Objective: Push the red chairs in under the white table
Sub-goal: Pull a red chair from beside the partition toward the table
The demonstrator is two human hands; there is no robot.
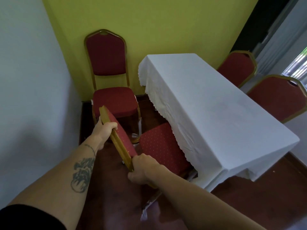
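Note:
A red chair with a gold frame [159, 146] stands at the near long side of the white-clothed table [216, 113], the far edge of its seat under the hanging cloth. My left hand [104, 130] grips the upper end of its backrest [123, 138]. My right hand [142, 170] grips the lower end of the same backrest. A second red chair [113, 100] stands against the green wall, left of the table's far end, fully out from the table. Two more red chairs [237, 67] [279, 97] stand at the table's far long side.
A white wall [33, 80] closes the left side and a green wall [149, 22] the back. The floor [249, 196] is dark red-brown. A curtain and bright window [295, 63] lie at the far right.

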